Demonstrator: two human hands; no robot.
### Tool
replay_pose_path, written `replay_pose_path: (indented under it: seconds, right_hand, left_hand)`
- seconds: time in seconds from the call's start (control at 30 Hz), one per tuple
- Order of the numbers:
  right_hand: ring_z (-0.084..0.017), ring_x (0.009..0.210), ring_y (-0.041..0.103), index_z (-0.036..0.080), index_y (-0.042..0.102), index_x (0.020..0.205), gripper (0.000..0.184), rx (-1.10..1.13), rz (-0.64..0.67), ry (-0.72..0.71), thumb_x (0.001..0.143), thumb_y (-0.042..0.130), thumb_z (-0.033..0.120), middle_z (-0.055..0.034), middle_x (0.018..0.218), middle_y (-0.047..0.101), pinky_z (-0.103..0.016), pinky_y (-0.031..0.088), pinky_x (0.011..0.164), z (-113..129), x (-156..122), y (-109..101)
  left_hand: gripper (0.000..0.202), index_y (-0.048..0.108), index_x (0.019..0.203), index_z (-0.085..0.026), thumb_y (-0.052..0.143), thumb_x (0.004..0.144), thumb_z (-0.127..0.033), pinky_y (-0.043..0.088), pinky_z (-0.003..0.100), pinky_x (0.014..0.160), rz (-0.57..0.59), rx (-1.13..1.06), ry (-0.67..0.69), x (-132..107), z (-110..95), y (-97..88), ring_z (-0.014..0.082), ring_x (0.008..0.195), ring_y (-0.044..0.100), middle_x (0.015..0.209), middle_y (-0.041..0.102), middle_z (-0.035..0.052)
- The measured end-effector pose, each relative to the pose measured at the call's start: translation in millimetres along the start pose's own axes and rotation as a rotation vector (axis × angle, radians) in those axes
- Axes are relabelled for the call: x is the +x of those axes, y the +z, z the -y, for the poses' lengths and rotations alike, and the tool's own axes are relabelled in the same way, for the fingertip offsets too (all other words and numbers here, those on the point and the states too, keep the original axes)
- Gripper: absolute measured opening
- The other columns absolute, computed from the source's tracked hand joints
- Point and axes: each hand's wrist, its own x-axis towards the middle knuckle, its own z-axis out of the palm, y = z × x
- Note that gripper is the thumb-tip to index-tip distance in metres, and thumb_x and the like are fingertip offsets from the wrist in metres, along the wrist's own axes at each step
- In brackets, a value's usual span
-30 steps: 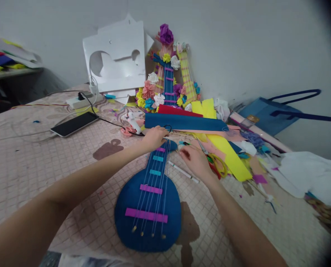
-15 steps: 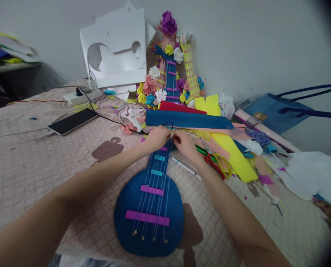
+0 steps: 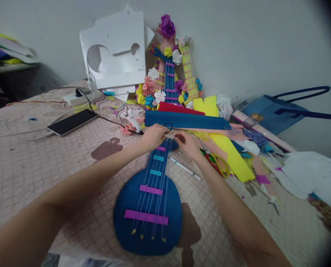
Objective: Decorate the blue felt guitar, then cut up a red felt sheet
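A blue toy guitar (image 3: 148, 237) lies flat on the table in front of me, with thin white strings over purple and light blue strips. At its far end, over the headstock, my left hand (image 3: 154, 137) pinches one end of a small pale strip (image 3: 170, 136). My right hand (image 3: 188, 145) has its fingers closed at the strip's other end. What the strip is made of is too small to tell. Part of the headstock is hidden under the hands. Just beyond the left hand rests a white glue gun (image 3: 133, 121).
Scissors (image 3: 213, 157) and a white marker (image 3: 185, 168) lie right of the neck. Blue paper (image 3: 186, 119) and yellow paper (image 3: 232, 157) lie beyond. A phone (image 3: 72, 122) and power strip (image 3: 79, 97) are at left. Flower-decorated guitars (image 3: 169, 79) lean on the wall.
My hands have moved slightly apart, and the pale strip between their fingers now shows more. The view has shifted a little; the guitar stays in place.
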Motion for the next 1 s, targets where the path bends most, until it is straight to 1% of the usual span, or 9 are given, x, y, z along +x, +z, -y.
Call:
replay_pose_path:
  seconds: [0.07,0.17,0.23,0.33,0.53,0.7,0.8,0.93,1.0]
  right_hand:
    - [-0.018,0.074,0.06,0.018,0.061,0.092,0.02,-0.024,-0.013,0.008,0.088,0.045,0.029,-0.0052,0.084,0.068,-0.029,0.043,0.067,0.4,-9.1,-9.3]
    - [-0.018,0.072,0.059,0.019,0.062,0.083,0.017,-0.088,0.005,0.018,0.087,0.049,0.029,-0.0041,0.077,0.066,-0.029,0.041,0.065,1.4,-29.8,-18.3]
    - [-0.018,0.071,0.058,0.019,0.063,0.081,0.016,-0.132,0.035,0.019,0.086,0.05,0.026,-0.0037,0.075,0.065,-0.028,0.04,0.065,2.2,-44.7,-19.2]
    - [-0.018,0.076,0.058,0.02,0.066,0.08,0.015,-0.188,0.075,0.013,0.085,0.051,0.023,-0.0048,0.079,0.066,-0.028,0.04,0.068,2.6,-61.1,-14.7]
    - [-0.022,0.079,0.06,0.018,0.069,0.089,0.023,-0.255,0.047,0.068,0.088,0.046,0.022,-0.0102,0.089,0.068,-0.031,0.039,0.067,3.1,-66.3,-5.7]
    - [-0.021,0.084,0.061,0.019,0.066,0.099,0.022,-0.173,0.047,0.067,0.088,0.046,0.021,-0.0069,0.093,0.07,-0.031,0.042,0.074,11.9,-66.3,-0.8]
    - [-0.018,0.074,0.061,0.02,0.063,0.102,0.024,-0.113,0.059,0.073,0.088,0.044,0.02,-0.0051,0.092,0.07,-0.029,0.042,0.068,16.7,-65.8,2.2]
    - [-0.015,0.057,0.057,0.019,0.063,0.1,0.023,-0.045,0.101,0.072,0.087,0.045,0.019,-0.0018,0.075,0.069,-0.027,0.039,0.058,23.1,-65.3,4.7]
    - [-0.014,0.055,0.056,0.02,0.063,0.099,0.022,-0.008,0.129,0.047,0.087,0.046,0.02,-0.0003,0.073,0.068,-0.025,0.038,0.057,27.5,-66.3,5.7]
  left_hand:
    - [0.025,0.068,0.099,-0.014,0.054,0.079,-0.014,0.049,0.034,0.082,-0.024,-0.036,-0.015,-9.2,6.2,-9.8,0.024,0.094,0.063,0.097,0.07,0.0098]
    - [0.022,0.068,0.094,-0.014,0.052,0.079,-0.015,0.05,0.029,0.075,-0.02,-0.141,-0.078,-28.5,19.3,-21.3,0.0192,0.082,0.065,0.091,0.071,0.0082]
    - [0.021,0.068,0.092,-0.014,0.051,0.079,-0.017,0.049,0.026,0.07,-0.012,-0.219,-0.139,-41.5,27.4,-24.5,0.0168,0.076,0.065,0.087,0.071,0.0069]
    - [0.021,0.067,0.091,-0.013,0.053,0.078,-0.02,0.05,0.025,0.066,0.013,-0.3,-0.203,-53.9,36.1,-21.6,0.0157,0.071,0.064,0.084,0.071,0.0071]
    - [0.021,0.066,0.089,-0.013,0.057,0.074,-0.024,0.051,0.026,0.067,0.019,-0.394,-0.284,-53.0,44.8,-5.8,0.017,0.074,0.065,0.085,0.07,0.0078]
    - [0.022,0.065,0.092,-0.014,0.057,0.074,-0.024,0.052,0.026,0.067,0.028,-0.449,-0.339,-52.4,47.7,0.0,0.0169,0.075,0.067,0.088,0.07,0.0065]
    - [0.023,0.064,0.094,-0.015,0.057,0.073,-0.022,0.052,0.028,0.069,0.03,-0.484,-0.365,-52.4,47.4,3.1,0.0173,0.076,0.067,0.091,0.07,0.0058]
    - [0.024,0.063,0.094,-0.016,0.058,0.071,-0.021,0.053,0.03,0.072,0.013,-0.547,-0.4,-50.9,46.9,5.4,0.0174,0.077,0.067,0.095,0.069,0.0063]
    - [0.024,0.063,0.094,-0.015,0.06,0.071,-0.02,0.054,0.031,0.073,0.004,-0.593,-0.42,-50.8,47.7,4.5,0.0168,0.077,0.066,0.093,0.069,0.0061]
